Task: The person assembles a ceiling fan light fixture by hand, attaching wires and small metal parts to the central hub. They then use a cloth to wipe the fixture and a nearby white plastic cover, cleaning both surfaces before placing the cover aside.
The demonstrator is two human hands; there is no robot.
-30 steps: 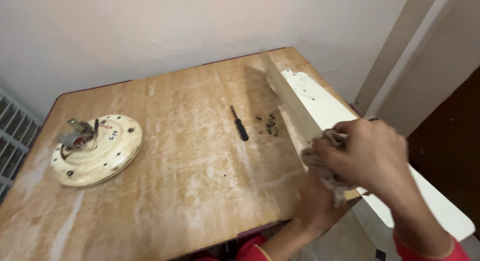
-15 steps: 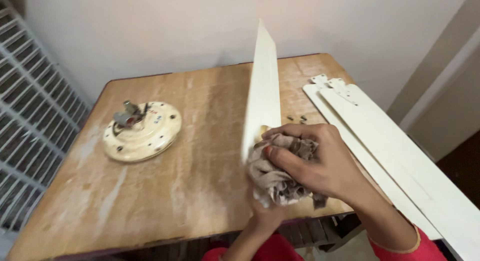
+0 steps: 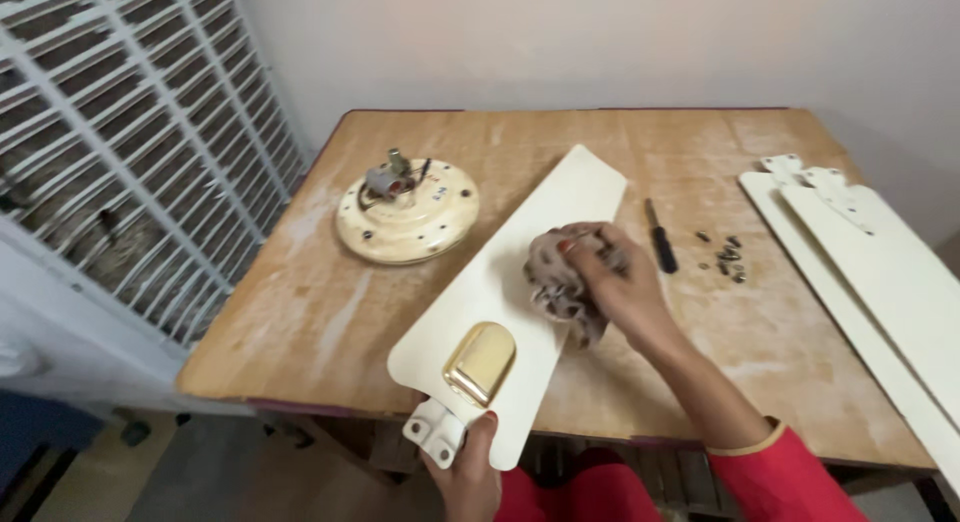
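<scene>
Half a second ago the cream fan blade (image 3: 520, 272) stood on edge, nearly upright in front of the camera; now it lies flat and slanting across the wooden surface (image 3: 300, 312), its broad tip pointing away from the person and its narrow end overhanging the near edge. The left hand (image 3: 470, 467) has its grip closed on that overhanging end, fingers wrapped around the white mounting bracket (image 3: 437, 432), just below the brass-coloured cap (image 3: 480, 362). The right hand (image 3: 620, 282) has come down with the blade and presses a crumpled brownish cloth (image 3: 558, 282) against the blade's right edge, its grip bunched tight around the cloth, fingers curled over the top. Just beyond the right-hand grip, on the far side, lies a dark-handled screwdriver (image 3: 660, 250), and a little farther to the right a small scatter of screws (image 3: 725, 257). Well to the right of that grip, two more cream blades (image 3: 880, 282) rest side by side along the right edge of the surface, running off the near corner. To the far left of the left-hand grip sits the round cream fan motor housing (image 3: 405, 217) with its wiring on top, apart from the blade. Bare wood is open between the housing and the blade, and between the right hand and the spare blades. Left of the surface a white metal grille (image 3: 130, 152) stands close to its edge; a plain wall closes the far side.
</scene>
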